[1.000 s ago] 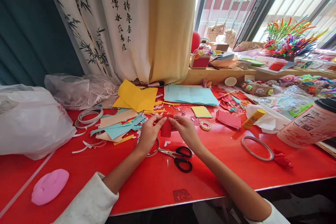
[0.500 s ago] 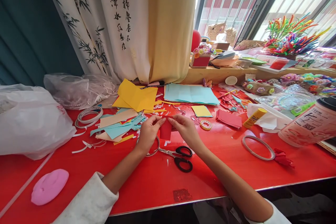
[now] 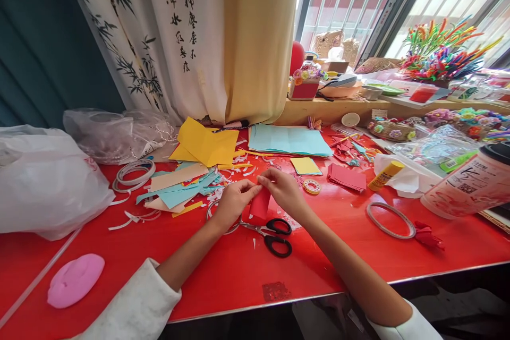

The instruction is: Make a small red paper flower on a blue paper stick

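A small piece of red paper [image 3: 260,205] hangs tilted between my two hands over the red table. My left hand [image 3: 238,200] pinches its upper edge from the left. From the right, my right hand [image 3: 282,187] is closed on the same edge, its fingertips touching those of the left. Just below the paper lie scissors with black handles [image 3: 278,246], their blades pointing left across a white tape ring [image 3: 212,211] that my left hand partly covers.
Cut paper strips [image 3: 179,187], yellow sheets [image 3: 209,143] and light blue sheets [image 3: 289,141] lie behind. To the right are stacked red cards [image 3: 346,177], a glue stick [image 3: 385,176], another tape ring [image 3: 390,220] and a cup [image 3: 470,180]. Pink clay [image 3: 75,280] sits front left.
Both hands have come together at the fingertips. The red paper has moved slightly right and now tilts, where before it hung straight between spread hands.
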`<action>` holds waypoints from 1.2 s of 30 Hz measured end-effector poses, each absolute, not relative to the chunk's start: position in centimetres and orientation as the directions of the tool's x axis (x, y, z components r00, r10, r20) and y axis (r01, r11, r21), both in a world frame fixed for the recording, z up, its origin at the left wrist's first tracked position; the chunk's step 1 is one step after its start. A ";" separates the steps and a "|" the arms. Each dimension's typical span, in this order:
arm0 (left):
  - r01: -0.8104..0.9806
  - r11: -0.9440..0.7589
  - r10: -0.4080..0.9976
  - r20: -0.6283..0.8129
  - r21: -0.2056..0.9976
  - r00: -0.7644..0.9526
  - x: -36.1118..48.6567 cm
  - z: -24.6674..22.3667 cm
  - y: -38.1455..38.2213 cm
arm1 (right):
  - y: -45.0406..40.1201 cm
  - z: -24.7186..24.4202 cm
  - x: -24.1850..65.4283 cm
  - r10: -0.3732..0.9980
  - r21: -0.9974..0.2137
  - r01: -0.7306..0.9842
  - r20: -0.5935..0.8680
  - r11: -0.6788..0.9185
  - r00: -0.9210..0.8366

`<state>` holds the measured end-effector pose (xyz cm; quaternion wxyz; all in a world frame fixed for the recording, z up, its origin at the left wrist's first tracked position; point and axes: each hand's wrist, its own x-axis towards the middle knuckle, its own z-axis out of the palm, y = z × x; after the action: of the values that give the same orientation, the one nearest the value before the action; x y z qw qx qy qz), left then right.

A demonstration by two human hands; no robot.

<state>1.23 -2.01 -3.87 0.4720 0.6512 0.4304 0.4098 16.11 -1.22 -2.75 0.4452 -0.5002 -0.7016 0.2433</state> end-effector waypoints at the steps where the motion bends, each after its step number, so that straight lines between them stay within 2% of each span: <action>1: 0.181 -0.185 0.945 0.124 0.966 0.303 1.3 -3.7 -2.1 | -1.0 -2.8 16.4 0.918 -0.797 0.471 0.390 0.377 -0.074; 5: 0.200 -0.185 0.927 0.103 0.962 0.360 1.4 -3.1 -2.7 | 0.2 -3.2 17.6 0.915 -0.844 0.410 0.400 0.347 0.050; 8: 0.179 -0.199 0.864 0.086 0.964 0.496 1.4 -2.9 -3.3 | 1.1 -3.2 19.1 0.889 -0.867 0.382 0.415 0.321 0.195; 10: 0.174 -0.256 0.823 0.120 0.951 0.555 1.5 -2.8 -3.5 | 1.5 -3.0 20.0 0.854 -0.896 0.324 0.406 0.303 0.325; 11: 0.181 -0.303 0.833 0.168 0.936 0.527 1.4 -2.7 -3.6 | 1.5 -2.9 20.2 0.853 -0.915 0.275 0.382 0.294 0.356; 14: 0.284 -0.401 0.911 0.347 0.871 0.220 1.2 -2.6 -3.2 | 1.0 -2.6 19.6 0.909 -0.950 0.137 0.309 0.281 0.281; 15: 0.322 -0.382 0.924 0.361 0.866 0.124 1.1 -2.6 -2.9 | 0.7 -2.5 19.0 0.926 -0.953 0.109 0.301 0.283 0.226; 17: 0.330 -0.318 0.947 0.316 0.889 0.059 0.8 -2.8 -2.2 | 0.1 -2.6 17.5 0.949 -0.956 0.071 0.291 0.284 0.121; 21: 0.268 -0.250 0.963 0.210 0.930 0.168 0.6 -3.4 -1.3 | -0.8 -2.5 15.8 0.987 -0.990 -0.032 0.140 0.138 -0.075; 25: 0.169 -0.184 0.983 0.177 0.968 0.057 0.5 -3.6 -1.1 | -1.0 -1.8 16.4 0.969 -0.995 -0.062 -0.064 -0.081 -0.239; 28: 0.178 -0.188 0.982 0.183 0.966 0.043 0.4 -3.6 -1.0 | -1.2 -1.5 16.6 0.969 -0.998 -0.026 -0.041 -0.049 -0.243; 36: 0.240 -0.201 0.972 0.162 0.950 0.173 0.4 -4.2 -0.7 | -0.8 -2.9 15.8 0.984 -0.997 -0.012 0.072 0.071 -0.161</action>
<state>0.40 -0.66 -4.17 0.4197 0.6407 0.4727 0.4358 15.80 -0.75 -2.95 0.4772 -0.4382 -0.5548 0.5220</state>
